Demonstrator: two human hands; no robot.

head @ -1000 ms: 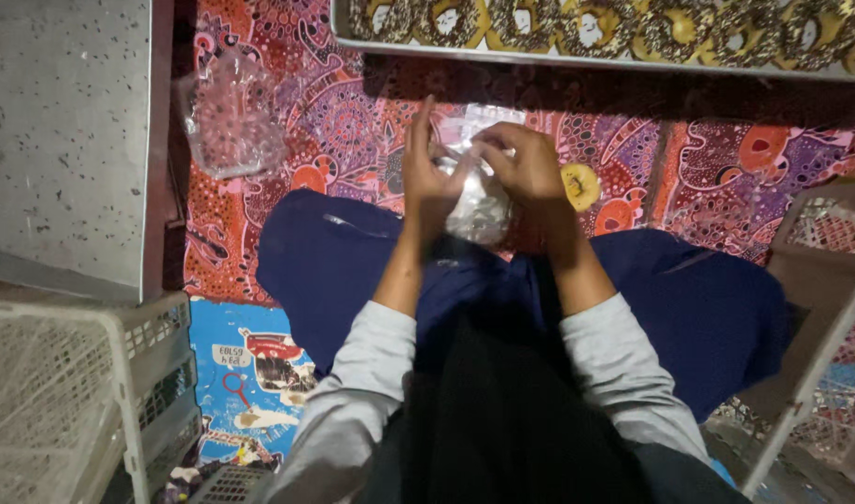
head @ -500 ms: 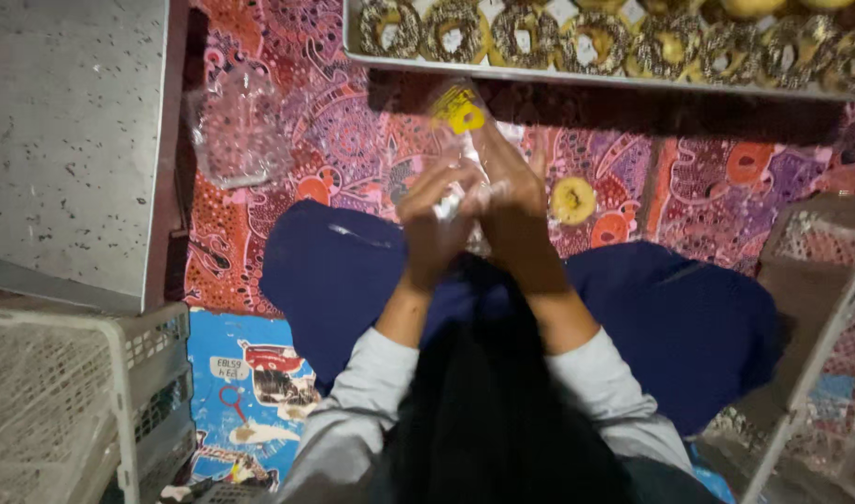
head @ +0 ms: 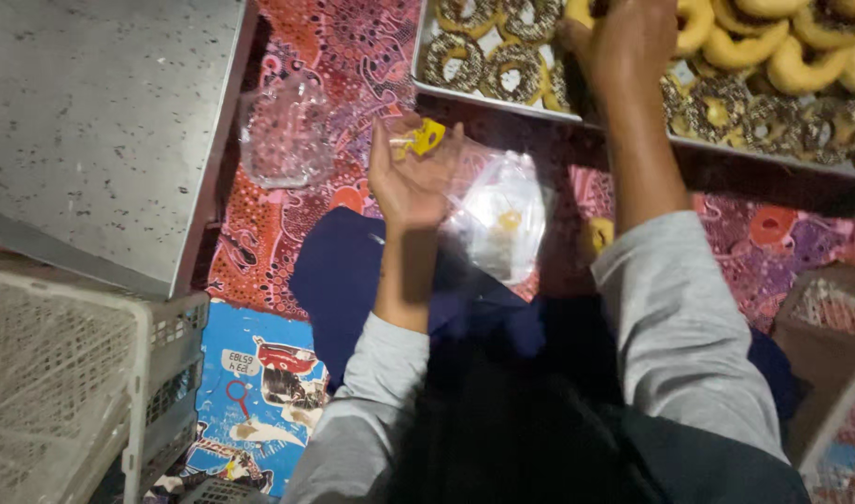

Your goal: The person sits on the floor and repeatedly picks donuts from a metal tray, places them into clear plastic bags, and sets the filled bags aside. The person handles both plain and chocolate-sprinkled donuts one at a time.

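- At bottom centre of the frame: grey sleeves and a dark lap, dark-blue trouser legs spread over a red patterned mat (head: 353,56).
- Just above, centre-left: left hand (head: 411,177) raised palm-up, fingers curled round the mouth of a clear plastic bag (head: 502,219); small yellow clip or tag (head: 426,138) pinched at the fingertips.
- Hanging right and down from that hand: the bag, long axis running toward lower right, mouth turned toward the upper right.
- Farther up, top centre-right: right hand (head: 628,37) stretched out over a metal tray (head: 465,93), well apart from the left; closed on a ring or merely touching, cannot tell.
- On the tray, along the upper right edge: rows of ring doughnuts (head: 782,61), some plain yellow, some dark and sprinkled; nearer the right hand than the left, up and right of the bag.
- Upper left: a loose heap of clear plastic (head: 283,140) beside a speckled grey slab (head: 101,112).
- Lower left and right edges: white lattice crates (head: 63,373); colourful printed sheet (head: 259,392) on the floor between.
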